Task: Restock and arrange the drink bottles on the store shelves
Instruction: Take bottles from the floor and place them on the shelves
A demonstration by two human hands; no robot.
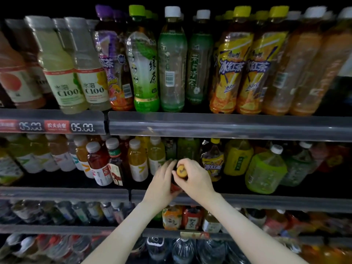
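Yellow-capped and dark-bodied, the bottle (pixel 182 171) sits at the front lip of the second shelf (pixel 247 201), just below the middle of the view, grasped by both hands. The right hand (pixel 196 178) curls fingers and thumb around the cap from 3 o'clock, while the left hand (pixel 162 180) holds the body from 9 o'clock, its fingertips reaching past toward the back row. At the bottle's 3 o'clock stands a yellow iced-tea bottle (pixel 212 161), at 9 o'clock pale yellow juice bottles (pixel 138 162), and at 12 o'clock, one shelf up, tall green-tea bottles (pixel 172 63).
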